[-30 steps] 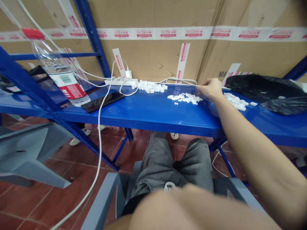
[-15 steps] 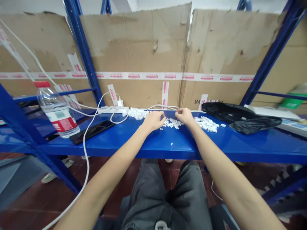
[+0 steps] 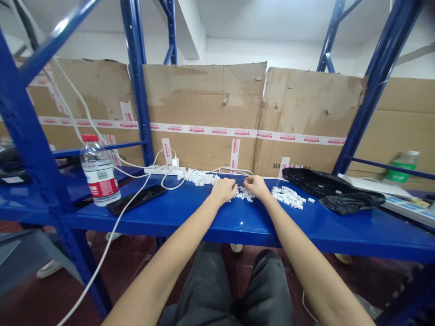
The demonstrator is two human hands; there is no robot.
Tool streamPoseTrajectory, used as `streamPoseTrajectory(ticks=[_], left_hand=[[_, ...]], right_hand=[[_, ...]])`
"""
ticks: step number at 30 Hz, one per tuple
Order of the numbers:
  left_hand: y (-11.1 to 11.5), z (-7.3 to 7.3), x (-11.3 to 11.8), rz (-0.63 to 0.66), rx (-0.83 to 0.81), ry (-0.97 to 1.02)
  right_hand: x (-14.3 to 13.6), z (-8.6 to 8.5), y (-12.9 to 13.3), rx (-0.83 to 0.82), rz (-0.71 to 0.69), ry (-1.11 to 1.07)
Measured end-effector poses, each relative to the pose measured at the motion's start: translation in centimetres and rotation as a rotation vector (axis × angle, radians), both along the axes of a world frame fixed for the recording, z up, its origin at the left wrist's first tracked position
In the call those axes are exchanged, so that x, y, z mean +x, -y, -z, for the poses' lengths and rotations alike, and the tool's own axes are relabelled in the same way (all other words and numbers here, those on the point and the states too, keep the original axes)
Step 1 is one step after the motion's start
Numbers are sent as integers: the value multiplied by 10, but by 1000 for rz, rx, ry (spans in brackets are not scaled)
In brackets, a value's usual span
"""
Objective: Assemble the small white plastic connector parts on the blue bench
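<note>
My left hand [image 3: 223, 190] rests at the near side of the blue shelf's middle, its fingers curled together. Just to its right, my right hand [image 3: 257, 186] has thumb and fingers pinched. Anything between the fingertips of either hand is too small to make out. Between and below them lies a loose scatter of tiny white pieces [image 3: 244, 194]. A heap of small white plastic parts [image 3: 200, 177] sits behind my left hand. Right of my right wrist is another pile, of larger white block-shaped parts [image 3: 288, 197], with one piece lying apart.
A white power strip [image 3: 163, 170] with cables runs along the back left. A black phone [image 3: 136, 199] and a water bottle [image 3: 99, 174] stand to the left. On the right lie a crumpled black plastic bag [image 3: 350, 202] and a flat white item. Cardboard sheets [image 3: 207, 99] close off the back.
The head view has tilted up, so the shelf sits lower in the picture. My hands are slightly closer together, and the left fingers look more tightly closed.
</note>
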State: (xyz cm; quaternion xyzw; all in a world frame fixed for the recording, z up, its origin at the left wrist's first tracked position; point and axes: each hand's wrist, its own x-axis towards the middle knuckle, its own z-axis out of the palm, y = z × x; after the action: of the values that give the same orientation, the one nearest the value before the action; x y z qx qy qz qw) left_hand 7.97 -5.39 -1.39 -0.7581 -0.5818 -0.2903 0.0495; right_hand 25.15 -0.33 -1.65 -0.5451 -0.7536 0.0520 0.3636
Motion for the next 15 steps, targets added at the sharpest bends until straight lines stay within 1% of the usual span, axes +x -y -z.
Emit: streamPoseTrajectory(ticks=[3,5,9,15], left_hand=[[3,0,-12,-108,-4,6],[2,0,-18,-140,-27,8],[1,3,-20,-82,-92,-27],[6,3,-16,59,-98,-71]], right_hand=[[-4,0,1,10,-26,8],[-7,1,3,19,-45,14],[-9,2,3,33,-63,13],[-11,4,2,34,-103,-23]])
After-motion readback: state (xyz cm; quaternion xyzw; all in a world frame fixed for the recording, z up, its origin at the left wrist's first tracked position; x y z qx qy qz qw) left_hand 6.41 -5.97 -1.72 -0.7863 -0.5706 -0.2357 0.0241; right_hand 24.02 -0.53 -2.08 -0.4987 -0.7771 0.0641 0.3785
